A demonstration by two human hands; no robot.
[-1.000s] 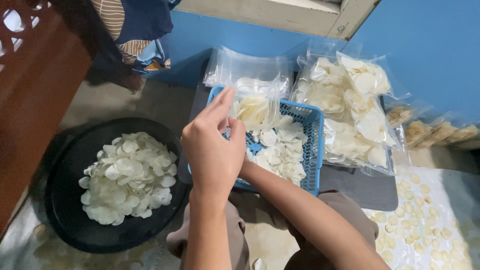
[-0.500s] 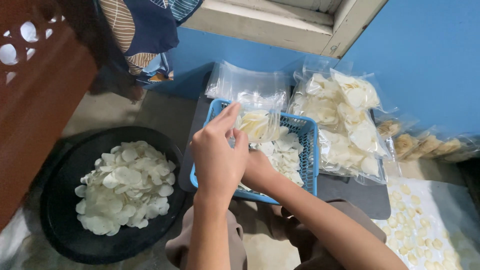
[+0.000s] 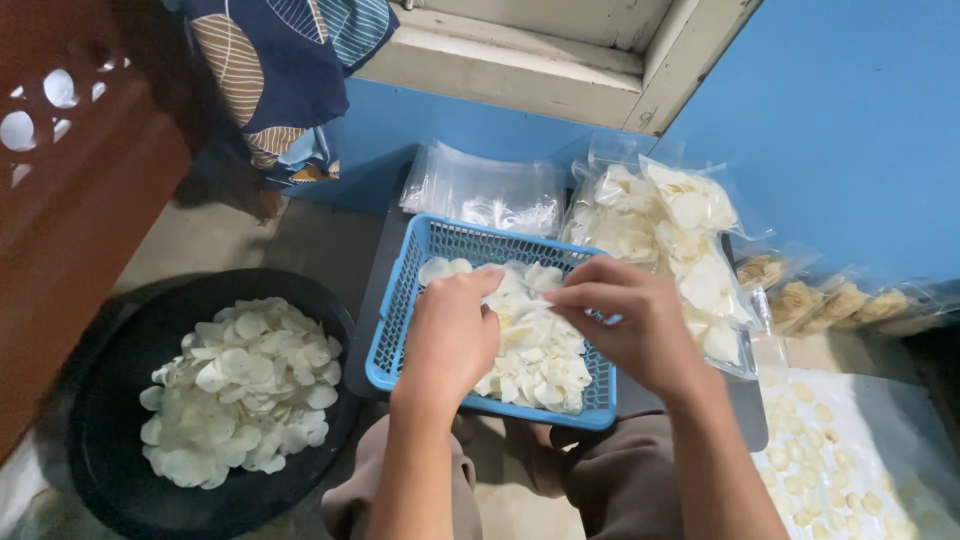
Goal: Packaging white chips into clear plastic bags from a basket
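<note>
A: Largest item?
B: Black basin (image 3: 120,470) of white chips, left; then blue basket (image 3: 400,310) on the dark board's near edge.

A: Hands?
B: Left hand (image 3: 452,335), curled, and right hand (image 3: 625,320), fingers pinched, grip a clear bag (image 3: 520,312) over the basket's chips (image 3: 540,365).

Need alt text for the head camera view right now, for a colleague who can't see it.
Both hands meet over a blue plastic basket of white crackers: the left hand and right hand pinch something small, too hidden to identify. A black basin of crackers sits left; filled clear bags lie right, by a blue wall.
</note>
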